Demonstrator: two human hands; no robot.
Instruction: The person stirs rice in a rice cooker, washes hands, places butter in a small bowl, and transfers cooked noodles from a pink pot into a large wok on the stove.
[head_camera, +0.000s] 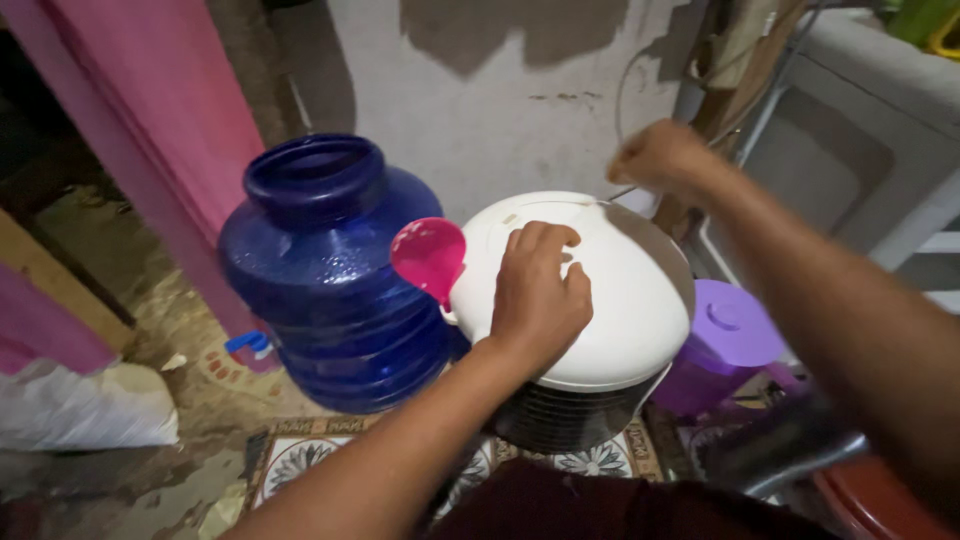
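Observation:
A white rice cooker (620, 330) with a dark ribbed base stands on a patterned mat. My left hand (537, 295) lies on top of its domed lid with the fingers curled down onto the lid's middle. A pink round spoon (428, 255) sticks up at the cooker's left side, just left of that hand. My right hand (660, 155) is raised behind the cooker's far right edge, closed in a fist. A thin cord runs just under the fist; whether the fist holds it is unclear.
A big blue water jug (325, 280) stands close on the cooker's left. A purple lidded container (725, 345) sits on its right. Behind are a stained wall (480, 110), a pink curtain (170, 110) and a white sack (80, 405) at left.

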